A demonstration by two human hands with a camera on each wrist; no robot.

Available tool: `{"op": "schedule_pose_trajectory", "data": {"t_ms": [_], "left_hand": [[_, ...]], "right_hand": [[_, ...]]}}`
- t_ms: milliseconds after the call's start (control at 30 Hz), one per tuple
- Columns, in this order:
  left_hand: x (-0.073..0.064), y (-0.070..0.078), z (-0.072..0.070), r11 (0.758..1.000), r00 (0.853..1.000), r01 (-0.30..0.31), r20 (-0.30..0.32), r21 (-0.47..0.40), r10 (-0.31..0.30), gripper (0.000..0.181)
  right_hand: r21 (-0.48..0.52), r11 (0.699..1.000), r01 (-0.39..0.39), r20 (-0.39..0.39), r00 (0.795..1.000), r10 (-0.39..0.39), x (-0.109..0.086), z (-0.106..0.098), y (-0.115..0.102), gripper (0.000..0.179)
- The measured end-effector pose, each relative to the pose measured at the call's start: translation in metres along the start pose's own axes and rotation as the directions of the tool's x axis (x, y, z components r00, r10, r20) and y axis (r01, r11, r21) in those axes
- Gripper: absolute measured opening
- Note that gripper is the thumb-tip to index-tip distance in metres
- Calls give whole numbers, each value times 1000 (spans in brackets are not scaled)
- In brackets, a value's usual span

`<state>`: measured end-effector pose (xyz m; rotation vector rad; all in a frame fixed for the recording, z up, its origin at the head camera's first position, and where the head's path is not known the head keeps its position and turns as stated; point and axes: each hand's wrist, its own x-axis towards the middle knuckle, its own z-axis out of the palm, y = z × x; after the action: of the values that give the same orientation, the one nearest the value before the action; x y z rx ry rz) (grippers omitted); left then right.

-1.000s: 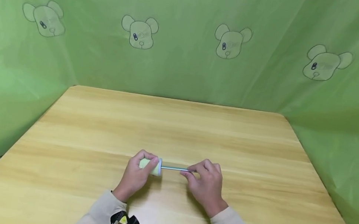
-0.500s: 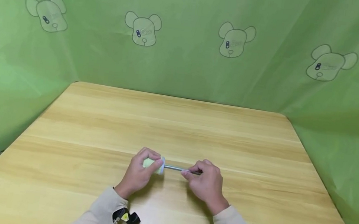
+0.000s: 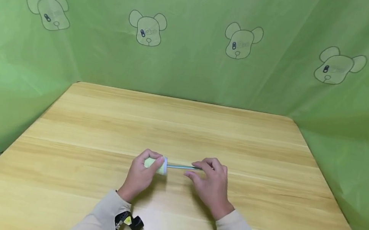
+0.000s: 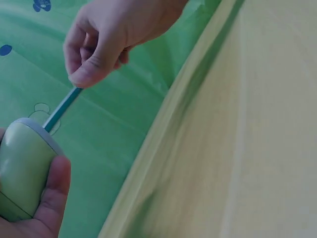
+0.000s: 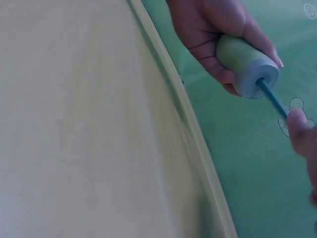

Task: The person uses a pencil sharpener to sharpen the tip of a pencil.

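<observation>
My left hand (image 3: pixel 139 176) grips a pale green, cup-shaped pencil sharpener (image 4: pixel 25 158) with a bluish-grey end face, thumb along its side. From a hole in the middle of that face a slim blue-green pencil (image 5: pixel 272 98) sticks out to the right. The right hand (image 3: pixel 212 185) has its curled fingers at the pencil's outer end, which they hide. In the head view its thumb sits a little below the pencil; in the left wrist view the thumb lies on it. Both hands are raised over the near half of the table.
A light wooden table (image 3: pixel 182 130) spreads under the hands. Green cloth (image 3: pixel 189 77) printed with bear heads hangs behind it and at both sides. A small black camera is strapped to each sleeve cuff (image 3: pixel 109 207).
The right hand's thumb and index finger have spread apart at the pencil, which tilts slightly differently. The sharpener has shifted a little left and up in the head view, still held.
</observation>
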<state>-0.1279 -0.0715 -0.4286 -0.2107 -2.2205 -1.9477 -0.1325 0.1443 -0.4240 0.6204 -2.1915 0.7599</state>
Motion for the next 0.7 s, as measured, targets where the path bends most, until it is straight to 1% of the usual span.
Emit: {"op": "schedule_pose_trajectory", "data": {"t_ms": [67,133,167,200,233,267,300,333,367,400,433,467,500,533,567,600,633,667,700], "left_hand": [[1,2,-1,999,999,40,4,-12,-40,16],[1,4,-3,997,997,71,16,-35,-71,17],[1,5,-4,996,997,71,26,-48,-70,18],[1,6,-4,996,997,72,36,-57,-70,19],[1,6,-5,996,996,73,45,-60,-71,19],[1,7,-5,995,996,72,53,-65,-69,18],[1,6,-6,995,996,67,60,-67,-63,17],[1,6,-6,996,997,55,63,-63,-51,16],[2,6,-6,998,997,33,66,-56,-30,15],[2,6,-6,999,998,5,70,-45,-2,14],[3,6,-6,999,997,-28,76,-23,29,12],[3,5,-6,998,995,-62,84,-4,62,10],[3,4,-6,995,991,-100,96,18,98,9],[3,3,-6,990,985,-137,109,33,133,8],[2,3,-5,985,979,-169,120,40,163,7],[1,3,-5,980,974,-196,125,48,188,7],[0,2,-4,977,972,-206,126,55,198,7],[-1,1,-3,977,973,-205,120,53,197,7],[-1,0,-3,979,976,-195,105,54,189,7]], "right_hand": [[21,996,92,-71,993,-90,1,2,0,29],[14,984,179,-154,972,-175,3,3,0,33],[8,978,209,-190,960,-204,4,4,0,38],[0,973,230,-219,950,-224,4,5,0,42],[-10,969,248,-240,940,-243,5,5,0,42],[-18,968,250,-246,937,-246,6,5,-1,41],[-25,970,242,-240,941,-241,6,5,-1,37],[-26,975,222,-218,950,-222,6,4,-2,33],[-23,982,185,-176,967,-186,6,3,-2,30],[0,993,119,-110,987,-119,6,0,-3,26],[35,999,32,-19,999,-32,7,-2,-5,22],[82,993,-80,95,993,72,8,-5,-6,20],[113,972,-208,215,960,180,9,-8,-7,18],[123,934,-336,327,902,281,10,-11,-8,17],[112,888,-445,415,833,365,11,-13,-9,16],[91,851,-517,468,777,422,12,-15,-10,15],[70,837,-543,490,749,445,12,-15,-11,14],[45,847,-530,485,753,445,12,-15,-11,14],[18,879,-477,446,790,420,10,-13,-11,13]]}}
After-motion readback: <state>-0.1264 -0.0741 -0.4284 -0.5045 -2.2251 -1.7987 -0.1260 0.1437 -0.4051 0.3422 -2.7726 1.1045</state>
